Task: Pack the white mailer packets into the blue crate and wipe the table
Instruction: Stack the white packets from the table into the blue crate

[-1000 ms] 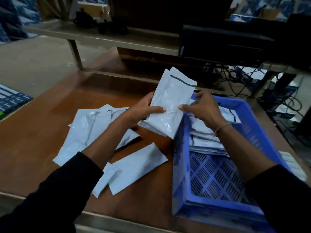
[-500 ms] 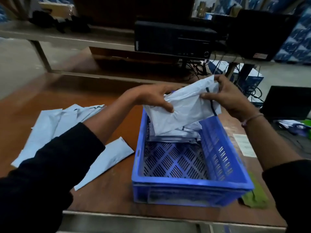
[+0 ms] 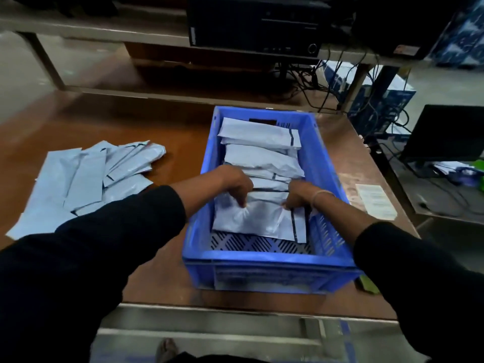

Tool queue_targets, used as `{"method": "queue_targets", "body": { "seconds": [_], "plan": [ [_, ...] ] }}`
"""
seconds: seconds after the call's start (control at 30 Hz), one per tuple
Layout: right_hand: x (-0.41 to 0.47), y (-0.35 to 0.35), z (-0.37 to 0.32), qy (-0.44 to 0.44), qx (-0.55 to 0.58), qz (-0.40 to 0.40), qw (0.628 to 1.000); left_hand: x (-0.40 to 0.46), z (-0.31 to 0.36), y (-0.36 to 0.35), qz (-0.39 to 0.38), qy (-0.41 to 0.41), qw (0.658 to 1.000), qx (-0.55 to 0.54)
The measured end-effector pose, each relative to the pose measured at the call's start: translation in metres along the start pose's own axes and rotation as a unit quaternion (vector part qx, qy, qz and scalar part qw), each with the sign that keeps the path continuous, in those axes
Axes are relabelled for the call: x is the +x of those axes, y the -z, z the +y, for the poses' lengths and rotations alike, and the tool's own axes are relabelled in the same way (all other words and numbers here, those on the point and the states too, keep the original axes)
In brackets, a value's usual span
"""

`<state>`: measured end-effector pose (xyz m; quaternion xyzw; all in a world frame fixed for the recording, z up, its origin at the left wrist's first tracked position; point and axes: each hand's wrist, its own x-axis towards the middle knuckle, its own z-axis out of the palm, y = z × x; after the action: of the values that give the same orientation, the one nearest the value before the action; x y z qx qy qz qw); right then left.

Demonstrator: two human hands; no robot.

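1. Both hands are down inside the blue crate, setting a white packet onto the slotted floor at its near end.
2. The left hand has its fingers curled down, pressing or pinching the packet's top left part; the film puckers just under them.
3. The right hand holds the packet's right side, fingers bent onto it near the black seal strip. Whether it pinches or only presses, I cannot tell for sure.
4. Just beyond the fingers, a stack of packets already fills the far half of the crate, overlapping one another.
5. Well to the left of the left hand, a loose pile waits on the counter, fanned out and partly hidden by the sleeve.
6. So the packing step is under way and, I judge, roughly half done; wiping has not begun.
7. The next move likely calls for letting go once the packet lies flat, then reaching left, out over the crate wall, for the pile. The film looks slick, so gathering several may let them slide apart.
8. A green thing, perhaps a cloth, peeks out at the crate's near right corner.
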<state>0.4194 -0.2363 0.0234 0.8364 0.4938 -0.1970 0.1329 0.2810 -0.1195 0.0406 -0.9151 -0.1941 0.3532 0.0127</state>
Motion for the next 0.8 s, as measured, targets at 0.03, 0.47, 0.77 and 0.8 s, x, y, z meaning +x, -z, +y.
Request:
{"method": "queue_targets", "body": {
  "seconds": [0.03, 0.47, 0.77, 0.8],
  "plan": [
    [0.003, -0.006, -0.001, -0.005, -0.013, 0.011, 1.000, 0.002, 0.003, -0.003, 0.013, 0.009, 1.000, 0.007],
    [-0.008, -0.020, 0.002, 0.045, -0.138, 0.263, 0.954, -0.024, 0.010, -0.023, 0.125, -0.029, 0.990, 0.056],
    [-0.009, -0.047, -0.003, 0.171, -0.138, 0.027, 0.975, 0.002, 0.030, -0.051, -0.055, 0.013, 0.997, 0.056],
    [-0.007, -0.048, -0.004, 0.170, -0.130, 0.045, 0.976, 0.000, 0.031, -0.050, -0.041, 0.014, 0.998, 0.052]
  ]
}}
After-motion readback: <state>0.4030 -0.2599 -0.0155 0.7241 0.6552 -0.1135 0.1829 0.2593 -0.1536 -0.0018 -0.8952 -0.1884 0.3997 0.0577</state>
